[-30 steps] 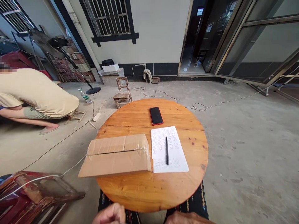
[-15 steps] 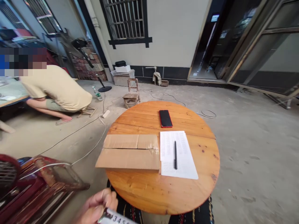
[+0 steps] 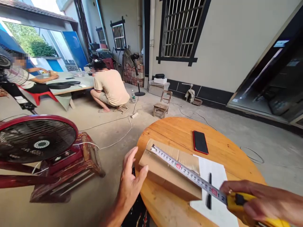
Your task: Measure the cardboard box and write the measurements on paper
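In my right hand (image 3: 265, 201) is a yellow tape measure (image 3: 239, 203), its printed metal blade (image 3: 189, 173) pulled out toward the left. The blade stretches over a cardboard box (image 3: 170, 176), its hooked end above the box's far left corner; whether it touches the cardboard I cannot tell. My left hand (image 3: 131, 183) is beside the box's left end, thumb and fingers apart, holding nothing. White paper (image 3: 221, 165) lies on the round wooden table (image 3: 163, 129), partly under the box, with a black pen (image 3: 209, 192) on it. The blade passes above the pen and paper.
A phone with a red edge (image 3: 200, 142) lies at the table's far side. To the left, a maroon fan (image 3: 41, 143) rests on a wooden stool (image 3: 87, 157). A small wooden chair (image 3: 161, 105) stands beyond the table. Two people sit at a far table (image 3: 81, 82); cords cross the floor.
My view has swung left. The tape blade, earlier low at the bottom edge by my left hand, is now across the box. My left hand has let go; my right hand has come into view.
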Motion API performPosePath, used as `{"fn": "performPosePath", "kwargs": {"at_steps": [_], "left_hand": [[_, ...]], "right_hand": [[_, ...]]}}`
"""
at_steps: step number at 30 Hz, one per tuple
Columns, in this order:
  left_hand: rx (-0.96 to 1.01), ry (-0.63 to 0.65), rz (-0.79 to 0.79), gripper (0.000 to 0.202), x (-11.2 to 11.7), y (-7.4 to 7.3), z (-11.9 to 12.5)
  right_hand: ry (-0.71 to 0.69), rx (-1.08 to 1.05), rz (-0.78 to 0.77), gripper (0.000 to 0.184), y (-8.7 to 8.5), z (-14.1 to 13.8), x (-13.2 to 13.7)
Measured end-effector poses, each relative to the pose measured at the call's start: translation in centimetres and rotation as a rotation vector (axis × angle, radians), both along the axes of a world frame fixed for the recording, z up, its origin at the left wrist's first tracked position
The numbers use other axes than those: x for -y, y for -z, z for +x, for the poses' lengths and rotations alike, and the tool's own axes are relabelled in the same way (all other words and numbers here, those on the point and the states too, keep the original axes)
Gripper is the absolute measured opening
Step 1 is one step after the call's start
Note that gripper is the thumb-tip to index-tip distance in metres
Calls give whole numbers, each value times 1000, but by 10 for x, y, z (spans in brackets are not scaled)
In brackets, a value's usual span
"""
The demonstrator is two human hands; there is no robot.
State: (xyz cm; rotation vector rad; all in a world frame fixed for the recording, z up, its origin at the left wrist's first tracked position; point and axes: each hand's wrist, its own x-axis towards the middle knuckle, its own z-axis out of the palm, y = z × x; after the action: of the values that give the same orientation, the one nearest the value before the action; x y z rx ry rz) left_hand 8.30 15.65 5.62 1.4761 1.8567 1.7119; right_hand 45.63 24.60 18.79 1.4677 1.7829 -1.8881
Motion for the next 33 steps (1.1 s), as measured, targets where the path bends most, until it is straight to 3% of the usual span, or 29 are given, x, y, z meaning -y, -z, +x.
{"fn": "performPosePath", "kwargs": {"at_steps": [4, 7, 17, 23, 33], "left_hand": [[-81, 14, 38, 49, -12, 6, 6], [-105, 36, 8, 40, -13, 6, 7], [-181, 8, -30, 34, -15, 7, 12], [-193, -12, -65, 35, -13, 0, 15], [-220, -27, -58, 35, -15, 5, 17]], "right_hand": [[-143, 54, -78, 48, -17, -56, -30], [-191, 124, -46, 44, -17, -73, -43], [-197, 110, -102, 45, -6, -47, -48], [-210, 31, -30, 29, -9, -51, -41], [-145, 86, -75, 35, -10, -57, -38]]}}
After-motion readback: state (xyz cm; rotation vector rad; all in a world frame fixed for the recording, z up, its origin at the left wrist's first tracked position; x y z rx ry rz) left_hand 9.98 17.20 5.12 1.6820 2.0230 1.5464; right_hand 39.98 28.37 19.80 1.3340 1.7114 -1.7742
